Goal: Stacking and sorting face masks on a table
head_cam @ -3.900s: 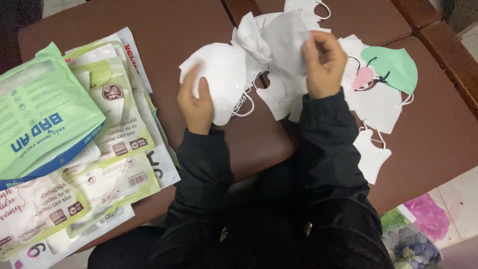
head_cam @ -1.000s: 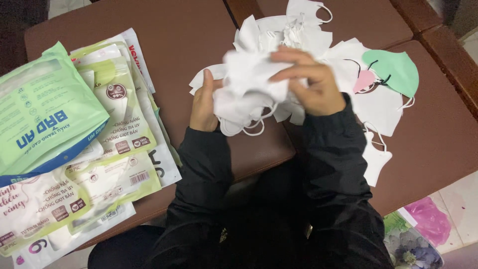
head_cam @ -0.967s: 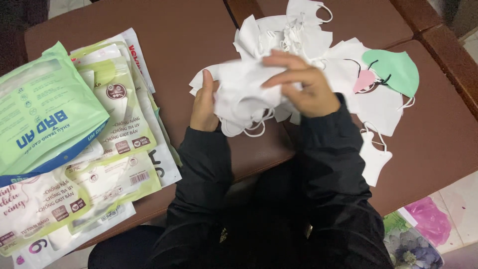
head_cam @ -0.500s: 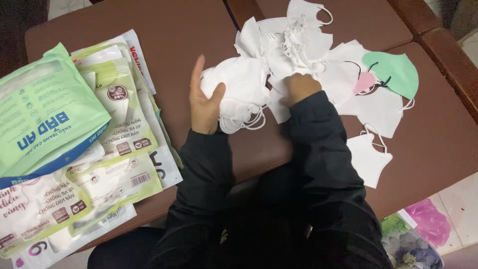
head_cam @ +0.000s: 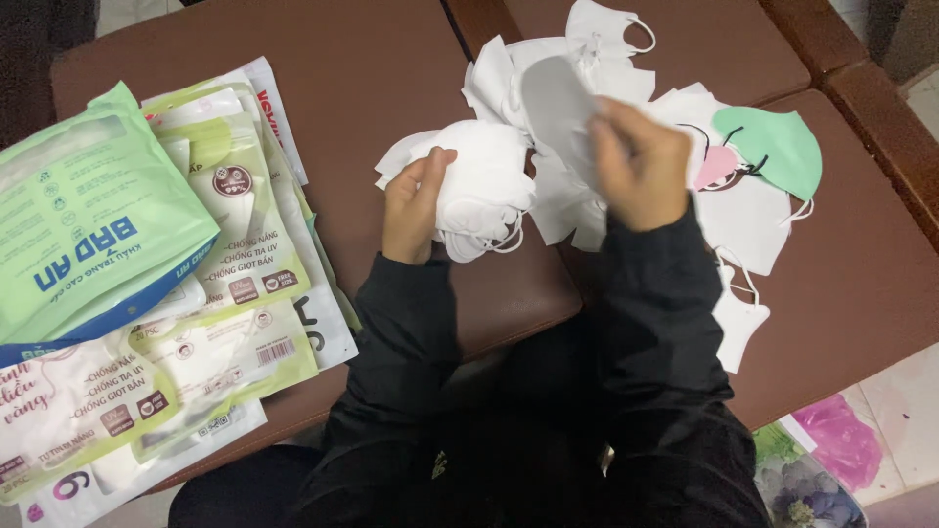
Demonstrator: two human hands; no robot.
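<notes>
Here your left hand (head_cam: 416, 200) clamps the stack of white masks (head_cam: 479, 186); just right of that stack, your right hand (head_cam: 641, 166) pinches one grey mask (head_cam: 558, 103), its long axis tilted up-left toward the loose pile (head_cam: 577, 39).

From my remote view, this looks like a small packing spot in a home or shop: brown padded benches (head_cam: 391, 88) serve as the worktop, heaped with loose white face masks (head_cam: 743, 210) and a stack of green-and-white retail mask packets (head_cam: 108, 244), above a tiled floor (head_cam: 910, 391).
</notes>
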